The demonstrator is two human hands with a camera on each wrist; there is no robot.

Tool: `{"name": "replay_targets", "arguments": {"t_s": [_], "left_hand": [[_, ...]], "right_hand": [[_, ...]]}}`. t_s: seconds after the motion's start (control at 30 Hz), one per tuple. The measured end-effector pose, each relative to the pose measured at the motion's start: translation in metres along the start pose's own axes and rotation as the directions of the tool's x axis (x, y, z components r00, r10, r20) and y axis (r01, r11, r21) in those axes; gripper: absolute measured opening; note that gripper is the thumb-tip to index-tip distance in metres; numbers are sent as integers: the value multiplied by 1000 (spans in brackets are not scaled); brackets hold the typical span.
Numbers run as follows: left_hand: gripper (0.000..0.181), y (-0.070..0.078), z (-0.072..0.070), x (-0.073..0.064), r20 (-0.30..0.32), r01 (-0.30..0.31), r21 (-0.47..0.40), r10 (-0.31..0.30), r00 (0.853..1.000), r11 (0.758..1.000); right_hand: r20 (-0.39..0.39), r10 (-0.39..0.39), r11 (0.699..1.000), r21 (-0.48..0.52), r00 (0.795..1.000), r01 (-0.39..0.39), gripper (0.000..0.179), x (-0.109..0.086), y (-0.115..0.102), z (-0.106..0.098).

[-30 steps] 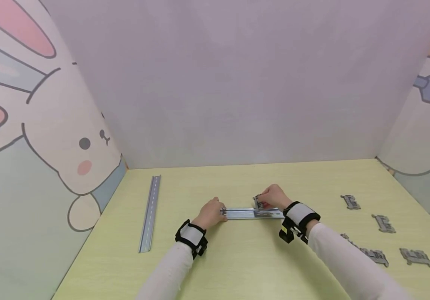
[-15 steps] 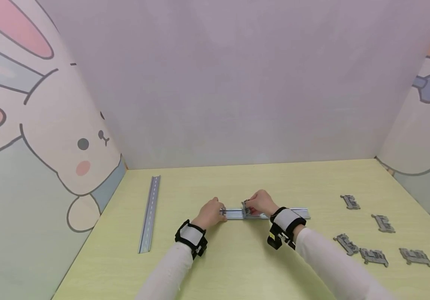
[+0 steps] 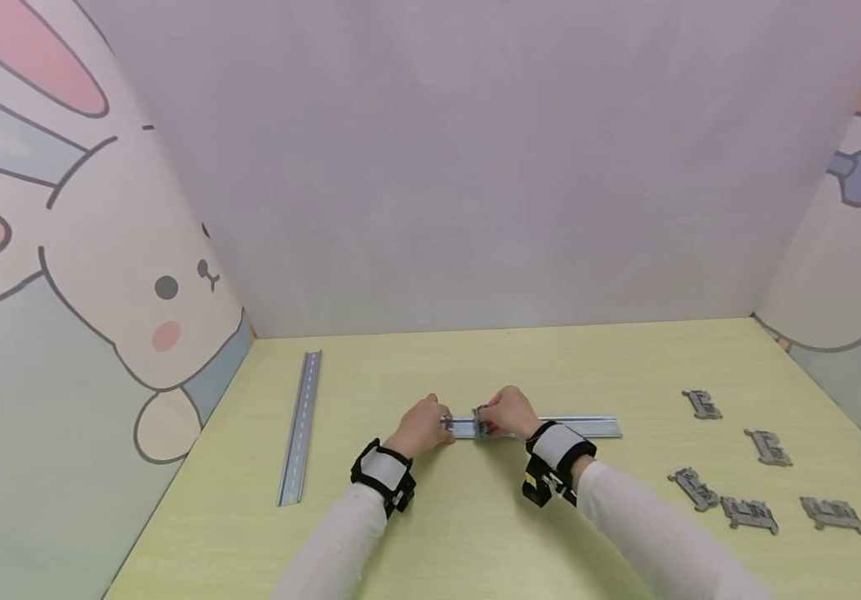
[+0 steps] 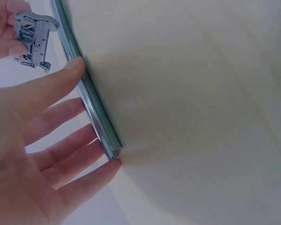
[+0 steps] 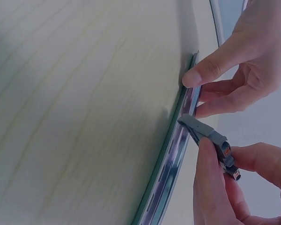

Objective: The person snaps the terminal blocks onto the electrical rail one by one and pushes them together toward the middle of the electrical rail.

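Note:
A slotted metal DIN rail (image 3: 580, 427) lies crosswise on the table in the head view. My left hand (image 3: 420, 427) holds its left end, with the thumb (image 4: 72, 70) on the near edge and the fingers along the far side. Between thumb and fingers, my right hand (image 3: 513, 412) pinches a grey DIN-rail terminal block (image 3: 480, 422) just right of the left hand. In the right wrist view the block (image 5: 203, 131) is tilted, one end right at the rail's near edge and the other raised.
A second DIN rail (image 3: 299, 429) lies lengthwise at the left. Several loose grey terminal blocks are spread at the right, among them one at the back (image 3: 702, 404) and one at the far right (image 3: 833, 513). Printed panels and a plain back wall (image 3: 505, 183) border the table.
My right hand has moved left along the rail with the terminal block, nearing my left hand. The rail's right part has come into view. My left hand stays in place.

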State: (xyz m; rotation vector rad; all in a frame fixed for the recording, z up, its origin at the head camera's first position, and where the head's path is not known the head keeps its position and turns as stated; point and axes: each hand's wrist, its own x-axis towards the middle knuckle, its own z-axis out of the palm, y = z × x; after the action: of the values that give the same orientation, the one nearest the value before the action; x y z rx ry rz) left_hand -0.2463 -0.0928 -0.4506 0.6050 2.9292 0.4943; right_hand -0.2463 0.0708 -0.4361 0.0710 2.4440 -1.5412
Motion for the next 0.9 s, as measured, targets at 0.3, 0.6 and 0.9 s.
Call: {"name": "replay_targets", "arguments": {"t_s": [0.3,0.6,0.9], "left_hand": [[27,1,0,1,-5,-6,13,6,1000,1000],[28,3,-1,1,7,5,13,-5,1000,1000],[28,2,-1,0,0,-3,29,3,1000,1000]], "right_hand": [[-7,-12,998,-70,1000,12,20,-5,-4,6],[-22,-15,993,-120,1000,13,37,-1,-4,9],[-49,-16,984,-181,999,7,32,11,1,14]]}}
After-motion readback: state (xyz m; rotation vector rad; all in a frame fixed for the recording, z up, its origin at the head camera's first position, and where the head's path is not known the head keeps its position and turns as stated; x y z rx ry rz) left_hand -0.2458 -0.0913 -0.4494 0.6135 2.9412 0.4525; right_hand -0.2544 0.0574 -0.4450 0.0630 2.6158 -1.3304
